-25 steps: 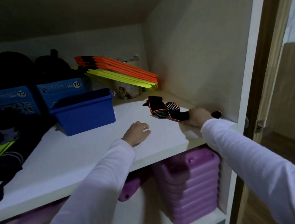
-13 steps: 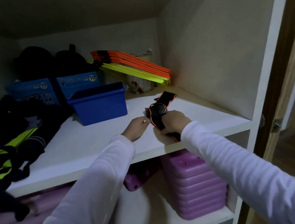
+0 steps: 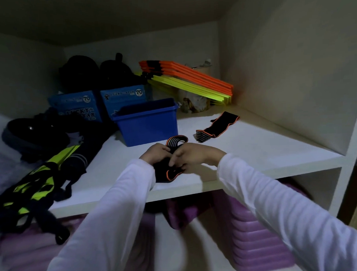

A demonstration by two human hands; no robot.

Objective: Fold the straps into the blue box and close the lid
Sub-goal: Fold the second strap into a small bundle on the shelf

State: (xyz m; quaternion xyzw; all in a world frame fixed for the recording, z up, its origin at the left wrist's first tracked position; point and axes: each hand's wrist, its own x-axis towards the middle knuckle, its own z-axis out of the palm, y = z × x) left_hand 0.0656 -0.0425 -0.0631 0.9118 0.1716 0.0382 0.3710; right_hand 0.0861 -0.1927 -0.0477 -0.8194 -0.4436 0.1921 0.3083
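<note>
Left grip: the left hand point(image 3: 157, 154) had its fingers curled around the near strap point(image 3: 170, 158), holding its left side just above the front edge of the shelf point(image 3: 256, 150).
Right grip: the right hand point(image 3: 191, 156) pinched the same strap from the right, fingertips meeting the left hand's over the black fabric.
Near strap: black with orange trim, bunched between both grips; a ribbed, looped end stuck up just beyond the knuckles and an orange-edged end curled out beneath them.
Second strap: the other strap point(image 3: 216, 126) lay flat on the shelf beyond and right of the grips, apart from them, untouched.
Blue box: the blue box point(image 3: 147, 121) stood open just beyond the grips, slightly left, its lid not visible.
Left of the grips: dark and neon-yellow gear point(image 3: 38, 180) sprawled over the shelf edge.
Far beyond the grips: orange and yellow flat pieces point(image 3: 188, 80) leaned in the back corner.
Below the grips: purple stacked items point(image 3: 258, 240) sat under the shelf.
</note>
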